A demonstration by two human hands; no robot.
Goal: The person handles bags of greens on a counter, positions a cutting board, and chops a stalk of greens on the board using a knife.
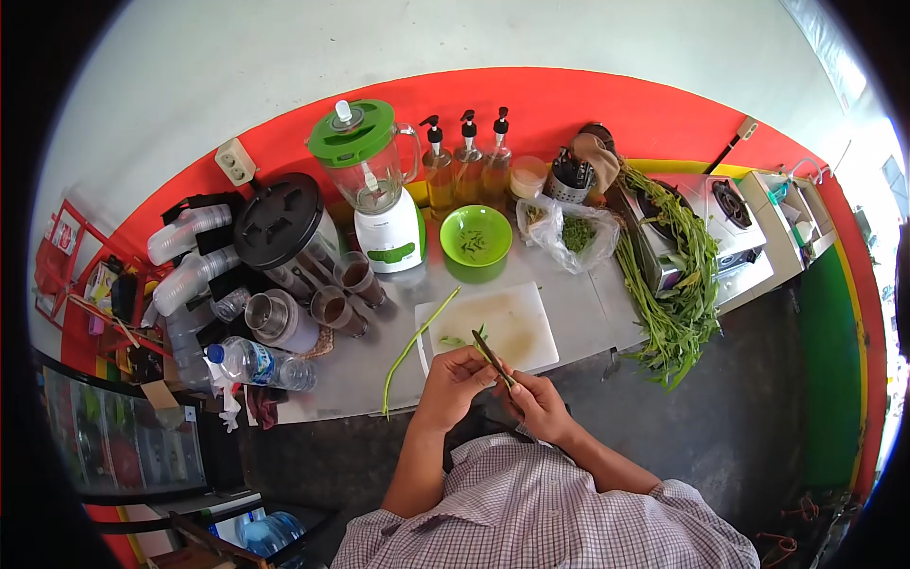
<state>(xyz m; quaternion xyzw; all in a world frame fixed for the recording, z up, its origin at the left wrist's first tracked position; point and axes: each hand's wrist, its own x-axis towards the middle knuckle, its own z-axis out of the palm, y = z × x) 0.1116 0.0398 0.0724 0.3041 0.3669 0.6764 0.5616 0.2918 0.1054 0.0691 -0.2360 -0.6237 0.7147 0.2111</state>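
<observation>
Checked shirt (531,503) closest, down at six o'clock, and past it the steel counter (592,318), red wall band (531,104) at twelve! Green bowl (498,226) at twelve, chopped greens (473,243) inside; plastic bag (569,261) at two, leafy bits within. At five, over the white board (531,313), a slim dark-green strip (488,355) slants: right hand (538,403) pinching its lower end, left hand (457,381) bunched alongside, grip unclear!

Three pump bottles (468,167), two dark-tinted cups (359,276), one blender (382,188), one green bowl (499,228), one cutting board (519,311), one blue-capped bottle (258,363), one long loose stalk (406,354), two bare hands (453,389).
</observation>
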